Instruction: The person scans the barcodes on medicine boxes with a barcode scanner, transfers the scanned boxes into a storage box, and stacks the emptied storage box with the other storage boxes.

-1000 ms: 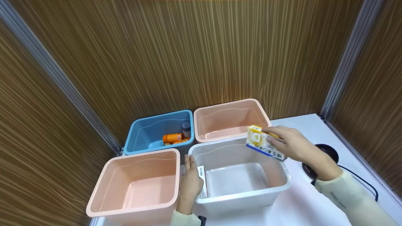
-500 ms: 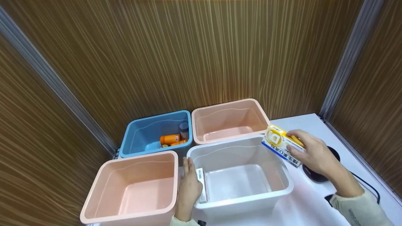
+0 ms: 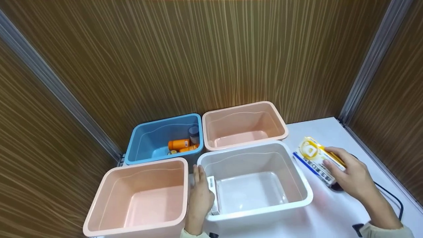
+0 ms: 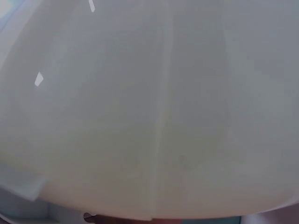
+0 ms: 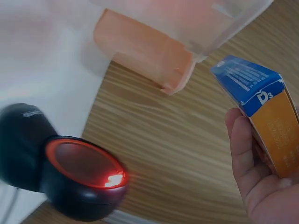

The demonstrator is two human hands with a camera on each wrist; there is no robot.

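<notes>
My right hand (image 3: 355, 175) holds a vitamin D box (image 3: 312, 158), yellow and white with a blue stripe, between thumb and fingers. It hovers right of the white bin (image 3: 261, 211), over a black scanner-like device that it mostly hides in the head view. The right wrist view shows the box's blue "D3" end, and the device (image 5: 84, 205) with a red-lit ring lies apart from it. At the white bin's left rim rests my left hand (image 3: 200, 198), its fingers straight. A narrow white box (image 3: 213, 195) stands inside the bin beside that hand.
Left of the white bin sits a peach bin (image 3: 109, 198). A blue bin (image 3: 145, 142) behind it holds orange bottles (image 3: 178, 144) and a dark-capped container (image 3: 194, 133). Another peach bin (image 3: 238, 115) stands at the back. A black cable (image 3: 393, 195) runs along the right side.
My right hand has carried the vitamin D box rightward from above the white bin's far right corner to over the black device. My left hand has stayed at the rim.
</notes>
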